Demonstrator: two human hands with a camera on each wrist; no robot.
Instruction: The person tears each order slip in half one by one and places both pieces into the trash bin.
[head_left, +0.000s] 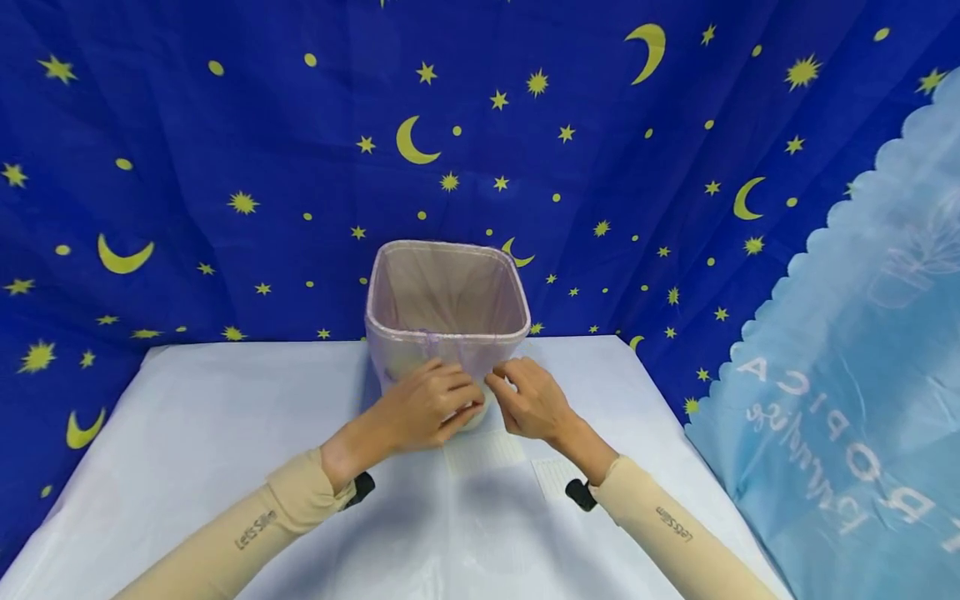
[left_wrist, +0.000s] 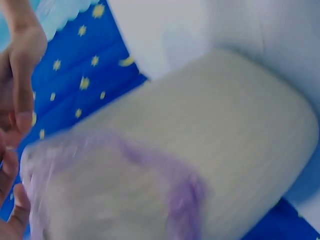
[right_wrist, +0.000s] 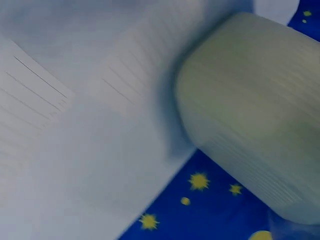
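Note:
A pale waste bin (head_left: 450, 336) stands upright on the white table, a thin purple plastic bag (head_left: 431, 346) lining it and folded out over the rim. In the left wrist view the bag (left_wrist: 187, 200) bunches darker along its loose edge, below the rim. My left hand (head_left: 431, 404) is at the bin's front, its curled fingers pinching the bag's film. Close beside it on the right, my right hand (head_left: 531, 398) has thumb and forefinger together, pinching the film too. The right wrist view shows the bin's lower side (right_wrist: 250, 100) but no fingers.
Two lined paper sheets (head_left: 483, 452) (head_left: 555, 477) lie on the white tablecloth (head_left: 225, 433) before the bin. A blue star-and-moon curtain (head_left: 300, 167) hangs behind the table. On the right hangs a light blue printed cloth (head_left: 847, 375).

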